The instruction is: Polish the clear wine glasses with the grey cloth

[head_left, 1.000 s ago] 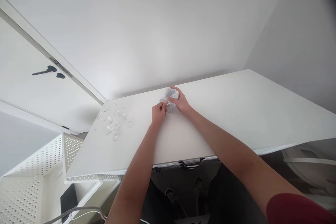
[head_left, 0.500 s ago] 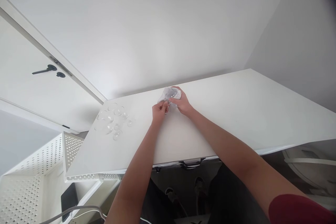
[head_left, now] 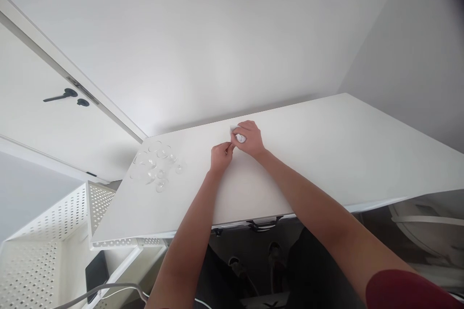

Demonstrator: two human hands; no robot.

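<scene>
My right hand point(head_left: 252, 137) is closed around a crumpled white cloth point(head_left: 240, 138), near the back edge of the white table point(head_left: 311, 154). Only bits of the cloth show between the fingers and above them. My left hand point(head_left: 222, 156) touches the right at the fingertips, its thumb and fingers pinched together. Whatever sits in that pinch is too small and hidden to make out. Several clear, round, glass-like pieces point(head_left: 162, 184) of different sizes lie in a loose group on the table's left part, apart from both hands.
A plain wall rises behind the table. To the left is a white door with a black handle point(head_left: 61, 95). White perforated shelving point(head_left: 32, 265) with a dark flat object point(head_left: 96, 269) and a grey cable point(head_left: 119, 286) stands at the lower left.
My right hand has closed over the cloth, which was spread wider with a clear, shiny piece showing in it. That piece is now hidden. My left hand stays pinched beside it.
</scene>
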